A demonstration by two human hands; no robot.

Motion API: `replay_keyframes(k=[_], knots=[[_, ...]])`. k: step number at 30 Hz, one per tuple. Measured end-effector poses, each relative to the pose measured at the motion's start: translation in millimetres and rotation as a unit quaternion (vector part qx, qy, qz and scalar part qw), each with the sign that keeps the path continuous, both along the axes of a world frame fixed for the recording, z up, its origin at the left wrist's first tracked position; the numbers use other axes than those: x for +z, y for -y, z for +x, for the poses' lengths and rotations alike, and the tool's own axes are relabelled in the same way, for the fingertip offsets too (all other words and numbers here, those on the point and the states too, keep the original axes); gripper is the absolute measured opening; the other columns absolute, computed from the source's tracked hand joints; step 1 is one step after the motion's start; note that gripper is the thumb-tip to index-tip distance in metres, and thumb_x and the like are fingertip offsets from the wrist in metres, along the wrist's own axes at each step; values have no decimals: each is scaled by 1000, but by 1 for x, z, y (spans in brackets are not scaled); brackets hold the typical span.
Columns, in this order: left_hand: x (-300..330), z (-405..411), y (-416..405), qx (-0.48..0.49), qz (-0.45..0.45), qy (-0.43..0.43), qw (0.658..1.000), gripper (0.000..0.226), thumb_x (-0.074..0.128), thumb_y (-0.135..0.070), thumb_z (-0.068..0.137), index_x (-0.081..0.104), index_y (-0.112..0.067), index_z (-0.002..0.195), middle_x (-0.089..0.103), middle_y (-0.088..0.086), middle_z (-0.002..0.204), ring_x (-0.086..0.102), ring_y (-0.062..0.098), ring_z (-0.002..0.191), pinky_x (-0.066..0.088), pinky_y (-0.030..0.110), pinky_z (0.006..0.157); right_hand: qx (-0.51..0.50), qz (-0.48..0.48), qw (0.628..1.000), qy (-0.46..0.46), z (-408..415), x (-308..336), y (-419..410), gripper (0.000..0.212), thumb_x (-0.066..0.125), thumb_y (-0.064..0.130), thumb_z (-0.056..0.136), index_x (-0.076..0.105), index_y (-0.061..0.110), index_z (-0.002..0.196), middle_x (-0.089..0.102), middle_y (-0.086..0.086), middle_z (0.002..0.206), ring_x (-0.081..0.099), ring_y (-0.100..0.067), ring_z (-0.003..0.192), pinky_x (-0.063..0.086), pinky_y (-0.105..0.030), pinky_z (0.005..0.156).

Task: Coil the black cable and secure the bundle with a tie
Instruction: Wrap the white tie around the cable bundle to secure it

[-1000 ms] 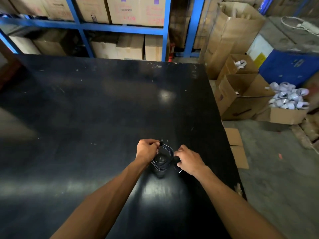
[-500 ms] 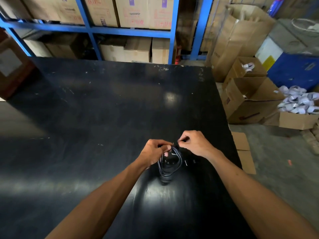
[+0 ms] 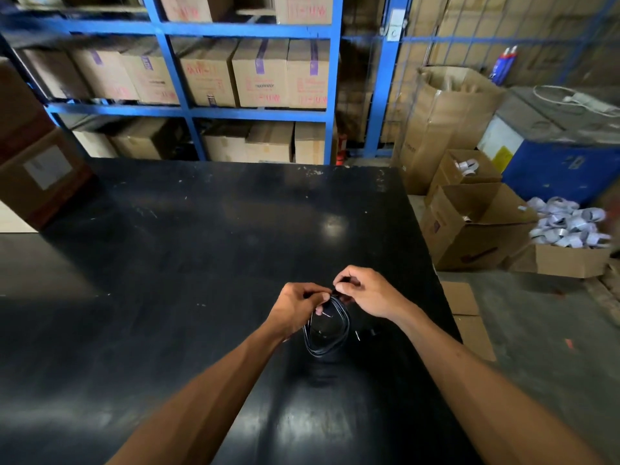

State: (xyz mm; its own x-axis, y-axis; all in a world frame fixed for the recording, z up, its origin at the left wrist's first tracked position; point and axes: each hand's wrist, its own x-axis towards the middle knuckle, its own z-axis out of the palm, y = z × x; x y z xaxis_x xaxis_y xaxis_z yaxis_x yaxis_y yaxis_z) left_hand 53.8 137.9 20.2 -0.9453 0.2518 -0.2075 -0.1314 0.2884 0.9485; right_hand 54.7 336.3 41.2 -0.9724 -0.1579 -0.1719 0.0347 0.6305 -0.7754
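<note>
A black cable (image 3: 327, 344), wound into a small oval coil, hangs just above the black table (image 3: 188, 250) near its right front part. My left hand (image 3: 297, 308) grips the top of the coil from the left. My right hand (image 3: 364, 293) pinches something small and dark at the coil's top, touching the left fingers; whether it is a tie or the cable's end I cannot tell. A cable end with a plug (image 3: 367, 333) lies on the table under my right wrist.
The table's right edge runs close to my right arm. Open cardboard boxes (image 3: 469, 226) stand on the floor to the right, one filled with white rolls (image 3: 567, 226). Blue shelving (image 3: 188, 112) with cartons stands behind the table. A brown carton (image 3: 43, 176) sits at the far left.
My right hand rose from the coil's right side to its top and met the left fingers. The view tilted up, showing more of the shelving.
</note>
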Motion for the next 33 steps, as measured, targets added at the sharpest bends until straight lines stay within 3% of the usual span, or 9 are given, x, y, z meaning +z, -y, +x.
replay_keyframes(k=[3,6,11,15,18,21,24,28,33], knots=[[7,0,-3,18,-7,24,1000,12,68,-9,90,80,-14,92,66,2,55,60,9,54,49,17,59,11,26,998,-59,5,6,6,8,71,22,94,76,27,98,75,10,89,72,-5,86,60,-35,81],[16,-1,-6,58,10,58,997,14,65,-2,90,78,-1,94,62,7,56,56,14,51,48,22,56,33,68,986,-152,15,14,18,13,78,16,88,82,15,101,77,0,94,72,-16,87,58,-38,81],[28,-3,-11,101,45,121,987,25,51,15,84,73,13,96,62,18,65,52,17,49,52,27,54,117,197,916,-329,38,19,31,17,75,6,87,81,12,103,73,-8,89,69,-27,83,59,-43,73],[31,-2,-11,82,23,129,988,18,61,9,86,77,7,94,73,24,80,65,25,63,58,30,60,160,252,883,-362,47,19,27,17,76,1,85,81,10,98,71,-11,89,70,-28,77,61,-42,62],[32,-3,-10,61,15,140,988,15,62,5,89,77,6,92,73,21,82,67,23,65,61,31,59,177,299,865,-363,53,19,28,16,74,7,86,80,4,100,72,-10,96,72,-25,84,63,-40,65],[34,-6,-9,48,31,142,988,15,61,7,90,75,11,92,70,24,82,64,22,63,60,32,63,161,330,874,-319,56,20,31,35,60,29,94,75,5,114,68,-7,114,67,-21,101,61,-39,76],[36,-9,-8,34,40,135,989,13,63,6,91,74,14,93,68,23,77,61,20,59,59,29,62,160,363,874,-282,58,18,31,50,63,45,94,67,5,124,60,-6,123,62,-21,107,59,-38,81],[35,-6,-4,-1,41,99,994,14,63,2,91,76,7,92,73,16,75,66,18,64,57,24,63,119,339,880,-312,58,14,33,29,60,29,101,72,4,111,66,-8,106,68,-23,90,60,-35,70],[29,3,4,-30,58,2,998,17,63,-10,95,79,-9,97,73,8,77,63,12,71,54,21,73,-68,153,956,-242,46,24,29,7,71,14,92,75,8,93,75,-7,90,70,-26,84,54,-36,72]])
